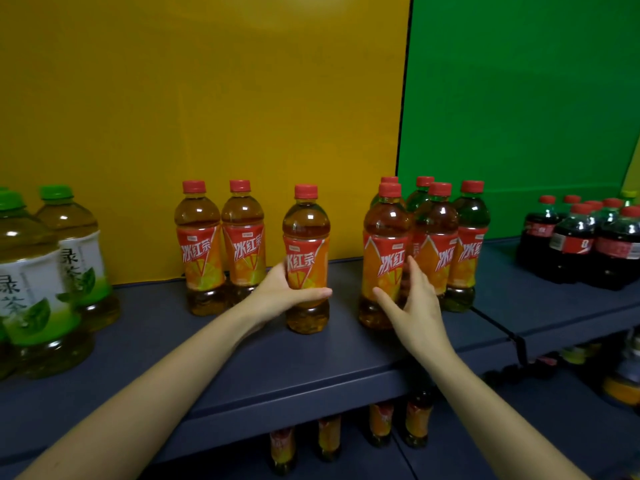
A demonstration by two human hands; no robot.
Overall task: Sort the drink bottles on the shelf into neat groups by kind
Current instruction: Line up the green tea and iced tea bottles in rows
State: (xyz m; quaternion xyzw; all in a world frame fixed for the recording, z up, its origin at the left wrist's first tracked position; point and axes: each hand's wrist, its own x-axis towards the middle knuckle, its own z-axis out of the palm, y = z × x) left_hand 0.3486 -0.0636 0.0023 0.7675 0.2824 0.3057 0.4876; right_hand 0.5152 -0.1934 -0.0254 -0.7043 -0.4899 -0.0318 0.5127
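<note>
Now the left hand (277, 292) is clamping a lone iced black tea bottle (306, 251) upright on the shelf (277, 358) while the right hand (415, 306) is touching, fingers apart, the front bottle (384, 244) of the cluster — a shove there could be toppling its neighbours (440, 237).

Two bare forearms reaching forward and up, left hand (282, 294) curled round the waist of a red-capped, orange-labelled amber tea bottle (306, 220), right hand (415, 308) upright, fingers (414, 270) fairly straight and spread, thumb touching a neighbouring matching tea bottle (386, 223).
</note>
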